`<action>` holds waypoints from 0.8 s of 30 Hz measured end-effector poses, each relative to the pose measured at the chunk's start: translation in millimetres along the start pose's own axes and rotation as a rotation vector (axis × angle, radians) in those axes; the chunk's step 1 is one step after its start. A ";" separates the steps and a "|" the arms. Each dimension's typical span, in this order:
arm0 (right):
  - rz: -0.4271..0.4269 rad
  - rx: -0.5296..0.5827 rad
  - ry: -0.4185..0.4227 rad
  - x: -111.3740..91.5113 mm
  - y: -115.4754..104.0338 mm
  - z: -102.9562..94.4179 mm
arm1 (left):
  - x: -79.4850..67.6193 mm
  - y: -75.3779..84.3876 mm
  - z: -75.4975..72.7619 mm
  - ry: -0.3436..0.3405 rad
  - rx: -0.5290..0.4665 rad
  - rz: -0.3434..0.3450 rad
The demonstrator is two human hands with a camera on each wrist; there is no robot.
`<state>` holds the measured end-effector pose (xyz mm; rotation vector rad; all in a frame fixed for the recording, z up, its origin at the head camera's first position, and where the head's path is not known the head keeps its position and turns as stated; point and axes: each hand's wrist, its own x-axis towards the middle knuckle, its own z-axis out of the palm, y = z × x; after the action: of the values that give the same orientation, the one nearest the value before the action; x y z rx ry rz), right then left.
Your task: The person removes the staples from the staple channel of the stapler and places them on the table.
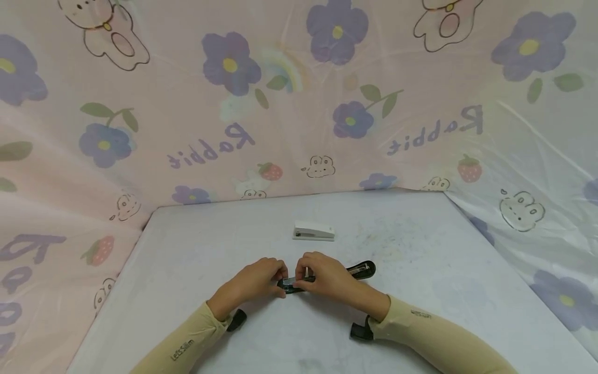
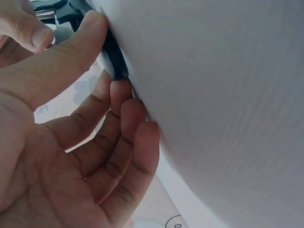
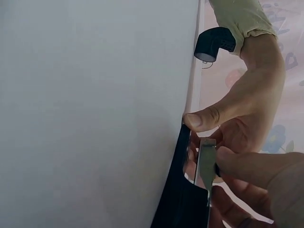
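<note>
A black stapler (image 1: 366, 269) lies swung open on the table, stretched out long, its far right end showing a metal strip. My left hand (image 1: 259, 280) grips its left end; in the left wrist view the thumb (image 2: 83, 45) lies along one side and fingertips meet the rounded black tip (image 2: 116, 61). My right hand (image 1: 327, 275) is close beside it, over the stapler's middle. Seen from the right wrist, right thumb and fingers pinch a grey metal piece (image 3: 207, 164) raised from the black body (image 3: 183, 199). The right hand hides the stapler's middle from the head camera.
A white stapler (image 1: 314, 232) stands behind the hands on the white-covered table (image 1: 210, 234). Patterned curtain cloth (image 1: 289, 119) rises behind and at both sides. Black wrist mounts (image 1: 361, 331) stick out beneath the sleeves.
</note>
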<state>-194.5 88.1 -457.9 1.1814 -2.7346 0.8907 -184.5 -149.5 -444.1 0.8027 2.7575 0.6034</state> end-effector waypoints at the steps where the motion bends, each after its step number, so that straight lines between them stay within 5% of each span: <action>1: -0.007 0.000 0.003 1.0 0.0 0.4 | 0.1 -0.1 0.0 0.000 -0.001 0.001; 14: -0.061 -0.077 -0.018 7.0 -5.4 -5.7 | 2.2 -1.5 -0.9 -0.010 0.004 -0.012; 24: -0.045 0.047 -0.030 -2.7 -6.2 -15.1 | 2.9 -1.3 -0.1 -0.009 0.021 -0.001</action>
<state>-191.2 94.4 -442.9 1.2686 -2.7126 0.9447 -187.6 -148.9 -444.8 0.8064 2.7601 0.5696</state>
